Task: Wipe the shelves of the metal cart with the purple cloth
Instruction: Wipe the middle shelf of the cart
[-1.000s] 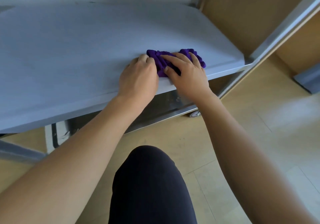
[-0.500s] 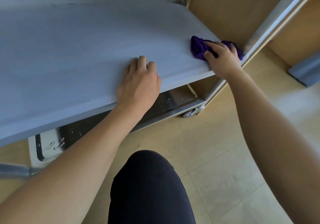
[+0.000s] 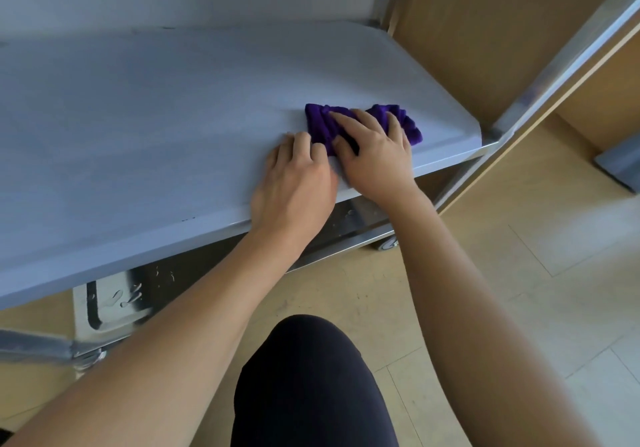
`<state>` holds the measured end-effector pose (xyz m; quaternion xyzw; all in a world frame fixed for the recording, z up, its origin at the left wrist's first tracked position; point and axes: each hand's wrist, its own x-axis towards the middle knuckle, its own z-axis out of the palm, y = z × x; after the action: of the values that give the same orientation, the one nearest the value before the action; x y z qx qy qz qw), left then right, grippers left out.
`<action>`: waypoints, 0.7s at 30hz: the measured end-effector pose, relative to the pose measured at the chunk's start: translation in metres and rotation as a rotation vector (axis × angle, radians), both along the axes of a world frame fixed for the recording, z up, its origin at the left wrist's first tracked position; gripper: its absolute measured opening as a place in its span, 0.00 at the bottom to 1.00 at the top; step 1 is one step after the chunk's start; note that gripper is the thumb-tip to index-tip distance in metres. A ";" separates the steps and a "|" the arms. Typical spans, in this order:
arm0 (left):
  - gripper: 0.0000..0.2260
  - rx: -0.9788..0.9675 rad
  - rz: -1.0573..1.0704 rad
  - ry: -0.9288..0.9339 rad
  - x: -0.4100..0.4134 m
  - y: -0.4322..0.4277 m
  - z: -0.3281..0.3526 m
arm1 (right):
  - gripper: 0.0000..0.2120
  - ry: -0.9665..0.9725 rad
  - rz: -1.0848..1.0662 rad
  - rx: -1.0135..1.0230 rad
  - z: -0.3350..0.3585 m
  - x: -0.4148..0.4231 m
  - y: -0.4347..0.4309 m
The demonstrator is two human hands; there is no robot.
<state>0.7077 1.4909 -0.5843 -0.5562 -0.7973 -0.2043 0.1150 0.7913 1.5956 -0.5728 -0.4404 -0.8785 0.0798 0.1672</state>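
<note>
Right now, on the near right part of the flat grey metal cart shelf: a crumpled purple cloth, bunched up, short of the rounded right corner. Over it, the right hand, fingers bent across the folds and thumb tucked at the near edge, grasping the cloth and pressing it down. Just left, the left hand, palm down at the shelf's near edge, fingers relaxed and nearly straight, tips touching the cloth's left end, gripping nothing. Below, a shiny lower metal shelf and a small caster wheel at its right end. Nearest, a knee in dark fabric above the pale wood-look floor. At far right, a slanted silver cart post.
</note>
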 end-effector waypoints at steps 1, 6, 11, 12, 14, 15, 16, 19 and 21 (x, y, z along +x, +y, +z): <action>0.06 0.001 -0.001 -0.011 -0.001 0.001 0.000 | 0.20 -0.001 -0.004 -0.001 0.001 0.001 0.002; 0.13 -0.056 -0.073 -0.179 -0.014 -0.001 0.005 | 0.21 -0.018 -0.007 -0.004 0.000 0.002 0.004; 0.14 -0.059 -0.119 -0.244 -0.044 -0.046 0.015 | 0.21 -0.026 -0.007 -0.020 0.001 0.003 0.005; 0.15 -0.056 -0.103 -0.243 -0.051 -0.060 0.016 | 0.21 -0.023 -0.007 -0.029 0.002 0.002 0.005; 0.15 -0.072 -0.049 -0.217 -0.071 -0.089 0.017 | 0.21 -0.021 -0.019 -0.039 0.002 0.001 0.003; 0.15 -0.069 -0.014 -0.211 -0.083 -0.104 0.018 | 0.21 -0.019 -0.026 -0.039 0.002 -0.001 0.002; 0.15 -0.053 0.019 -0.218 -0.095 -0.118 0.018 | 0.21 -0.017 -0.034 -0.038 0.003 -0.002 0.000; 0.12 0.044 0.069 -0.294 -0.118 -0.143 0.013 | 0.21 -0.012 -0.057 -0.046 0.006 -0.010 -0.007; 0.12 0.079 0.094 -0.309 -0.122 -0.145 0.008 | 0.21 -0.004 -0.058 -0.051 0.007 -0.020 -0.020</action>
<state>0.5859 1.3456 -0.5765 -0.4752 -0.8219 -0.3132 0.0222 0.7710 1.5752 -0.5654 -0.4702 -0.8633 0.0965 0.1563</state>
